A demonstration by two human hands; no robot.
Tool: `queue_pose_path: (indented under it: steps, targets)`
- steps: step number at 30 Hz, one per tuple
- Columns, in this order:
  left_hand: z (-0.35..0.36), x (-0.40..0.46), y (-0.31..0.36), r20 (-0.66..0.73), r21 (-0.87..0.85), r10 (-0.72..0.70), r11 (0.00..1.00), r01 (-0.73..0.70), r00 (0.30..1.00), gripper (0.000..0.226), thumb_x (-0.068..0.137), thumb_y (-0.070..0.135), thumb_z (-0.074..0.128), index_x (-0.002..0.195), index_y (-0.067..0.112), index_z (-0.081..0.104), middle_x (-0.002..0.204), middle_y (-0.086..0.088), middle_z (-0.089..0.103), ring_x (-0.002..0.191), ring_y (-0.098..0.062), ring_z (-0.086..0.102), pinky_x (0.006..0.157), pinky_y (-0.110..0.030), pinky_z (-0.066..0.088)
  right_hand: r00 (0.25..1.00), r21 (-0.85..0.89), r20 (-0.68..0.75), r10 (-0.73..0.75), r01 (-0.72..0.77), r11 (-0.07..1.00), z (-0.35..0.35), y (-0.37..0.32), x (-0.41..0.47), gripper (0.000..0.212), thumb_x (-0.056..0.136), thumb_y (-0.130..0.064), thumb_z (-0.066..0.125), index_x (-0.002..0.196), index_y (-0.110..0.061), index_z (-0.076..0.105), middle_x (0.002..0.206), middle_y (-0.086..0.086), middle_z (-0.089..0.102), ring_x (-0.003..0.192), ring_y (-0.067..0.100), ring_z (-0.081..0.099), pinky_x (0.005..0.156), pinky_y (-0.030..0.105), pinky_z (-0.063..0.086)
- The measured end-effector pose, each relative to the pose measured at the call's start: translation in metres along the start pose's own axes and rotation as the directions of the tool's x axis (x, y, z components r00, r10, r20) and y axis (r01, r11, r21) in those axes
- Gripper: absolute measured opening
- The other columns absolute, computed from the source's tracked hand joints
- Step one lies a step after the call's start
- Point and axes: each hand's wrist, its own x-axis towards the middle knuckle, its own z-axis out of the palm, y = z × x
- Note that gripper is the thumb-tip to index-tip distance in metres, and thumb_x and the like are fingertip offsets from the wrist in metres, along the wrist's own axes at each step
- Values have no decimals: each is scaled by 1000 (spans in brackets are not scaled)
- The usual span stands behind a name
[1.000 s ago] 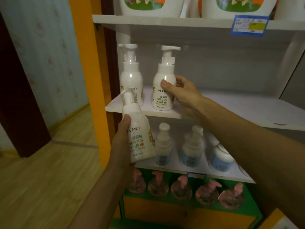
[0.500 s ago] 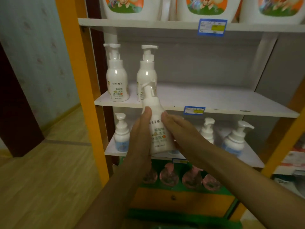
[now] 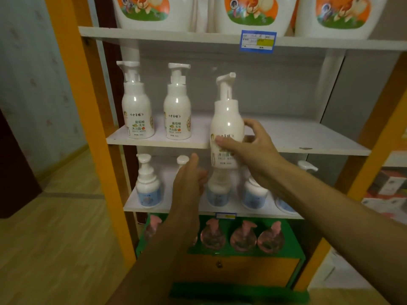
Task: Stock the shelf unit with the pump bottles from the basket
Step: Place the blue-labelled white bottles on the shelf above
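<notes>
Right hand (image 3: 248, 148) clamped around the body of a white pump bottle (image 3: 226, 128), thumb across the label, fingers behind. The bottle is held upright, slightly tilted, in front of the front edge of the middle shelf (image 3: 308, 137), its base lower than the shelf board and its pump head above it. Left hand (image 3: 189, 179) empty, fingers loosely apart, just below and left of the held bottle and not touching it. Two matching pump bottles stand upright on the middle shelf to the left of the held one: the nearer (image 3: 177, 104) and the farther (image 3: 136, 102), side by side and apart. Relative to the middle shelf, large white jugs (image 3: 248, 12) stand on the board above, blue-labelled pump bottles (image 3: 147, 183) on the board below, and pink pump bottles (image 3: 242, 236) lower still.
</notes>
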Motion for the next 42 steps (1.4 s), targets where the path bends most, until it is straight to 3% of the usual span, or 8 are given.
queue_pose_path:
  steps: [2,5,16,21,32,35,38,42]
  targets:
    - [-6,4,-4,-27,-11,-38,999,38,999,39,94,42,47,125,18,53,115,-9,65,101,-19,61,90,-33,45,998,-58,-22,-55,54,997,2,-4,16,69,69,-22,83,125,-29,44,106,3,61,92,17,65,75,36,59]
    - [-15,10,-11,-24,-45,-74,996,73,997,32,94,32,50,121,16,54,115,-10,66,104,-23,62,96,-35,45,992,-128,-49,-114,107,986,8,-4,39,67,70,-29,83,127,-28,47,109,-3,61,92,10,63,74,30,58]
    - [-31,29,-31,-2,-46,-96,994,95,995,9,93,25,51,97,22,59,95,-4,72,91,-20,66,87,-36,50,989,-79,-53,-135,130,988,15,2,95,70,69,-23,83,129,-24,48,114,2,66,98,13,66,83,32,57]
    - [-30,31,-36,11,-45,-84,995,85,996,10,93,26,51,96,23,60,94,-4,72,91,-20,66,85,-36,51,993,-98,-39,-115,111,989,9,9,102,72,71,-19,82,132,-21,44,112,2,68,95,12,67,76,26,56]
    - [-11,26,-40,56,-77,-78,994,82,995,8,93,24,51,93,21,59,93,-6,71,89,-21,66,85,-36,51,994,-244,-5,-110,105,964,0,7,106,74,71,-18,82,129,-17,38,110,7,68,93,18,68,85,36,56]
    - [-10,23,-37,64,-83,-66,994,72,996,8,93,24,51,93,21,59,93,-5,71,88,-20,66,84,-35,51,994,-324,-19,-108,96,941,1,4,106,80,70,-21,83,134,-16,36,122,5,60,107,19,62,95,36,51]
    - [-15,19,-37,52,-68,-54,996,57,997,9,93,24,51,94,21,60,92,-4,72,87,-20,66,84,-35,51,973,-475,-86,-215,150,867,-1,3,92,82,75,-27,78,141,-15,30,142,4,43,126,18,45,106,33,40]
    - [-26,8,-47,7,-64,-48,997,49,999,9,94,24,52,91,22,60,87,-2,72,84,-20,66,76,-33,52,853,-472,-199,-483,348,810,-6,20,43,40,84,-24,68,120,-12,54,115,-1,58,106,12,56,94,28,48]
